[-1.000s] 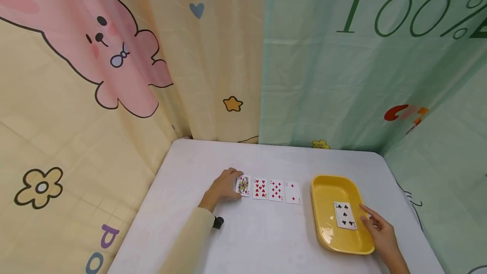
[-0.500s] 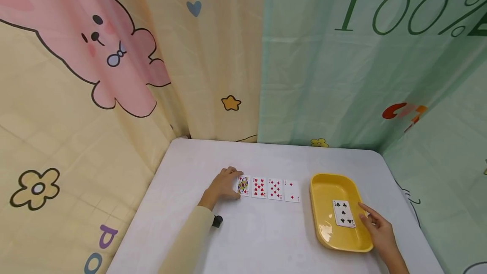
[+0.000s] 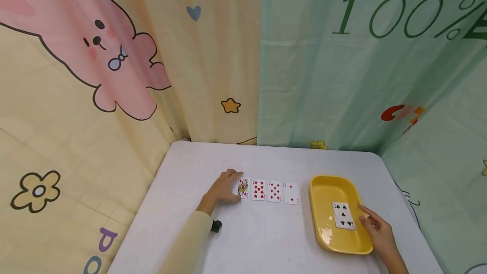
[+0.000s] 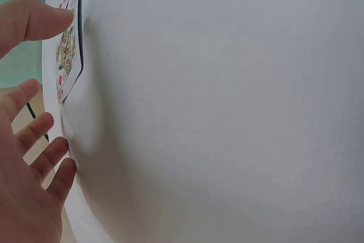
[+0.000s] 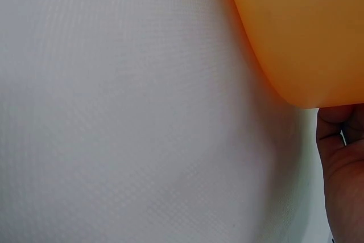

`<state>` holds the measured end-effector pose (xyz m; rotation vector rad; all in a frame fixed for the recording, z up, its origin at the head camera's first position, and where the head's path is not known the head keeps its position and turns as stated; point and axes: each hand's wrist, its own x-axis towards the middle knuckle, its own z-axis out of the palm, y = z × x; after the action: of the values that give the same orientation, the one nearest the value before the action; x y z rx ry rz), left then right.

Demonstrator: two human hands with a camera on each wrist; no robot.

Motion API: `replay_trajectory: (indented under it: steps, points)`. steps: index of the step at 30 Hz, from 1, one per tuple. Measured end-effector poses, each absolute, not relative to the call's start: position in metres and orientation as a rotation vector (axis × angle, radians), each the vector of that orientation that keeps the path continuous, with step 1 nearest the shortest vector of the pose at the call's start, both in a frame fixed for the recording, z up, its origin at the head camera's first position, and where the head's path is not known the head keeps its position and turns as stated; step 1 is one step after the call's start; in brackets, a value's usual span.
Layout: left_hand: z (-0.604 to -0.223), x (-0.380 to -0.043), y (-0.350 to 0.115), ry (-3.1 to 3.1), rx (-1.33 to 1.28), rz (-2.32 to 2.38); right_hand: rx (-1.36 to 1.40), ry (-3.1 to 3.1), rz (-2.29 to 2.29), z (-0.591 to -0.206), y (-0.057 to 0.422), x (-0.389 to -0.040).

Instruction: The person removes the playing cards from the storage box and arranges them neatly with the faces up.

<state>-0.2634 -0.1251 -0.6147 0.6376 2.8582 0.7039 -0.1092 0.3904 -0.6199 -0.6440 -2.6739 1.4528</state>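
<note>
My left hand rests at the left end of a row of playing cards, fingers spread. Its thumb touches the near edge of the queen of diamonds, and the index fingertip is by its far edge. In the left wrist view the thumb lies at the queen's edge, the other fingers apart from it. My right hand holds the right rim of a yellow tray, thumb over the rim and other fingers curled outside. A five of clubs lies face up inside the tray.
Right of the queen lie a hearts card, a diamonds card and a two of diamonds, face up with small gaps. A white table bears everything. Printed curtains hang behind and beside it.
Only a slight shift of the head view is visible. Both hands, the cards and the tray keep their places.
</note>
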Motion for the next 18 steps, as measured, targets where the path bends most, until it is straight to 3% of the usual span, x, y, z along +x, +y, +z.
replay_trajectory:
  steps: [18]
  points:
    - [-0.576,-0.261,-0.067,2.967,0.714,0.784,-0.627,-2.655,1.48,-0.62,0.391,-0.108]
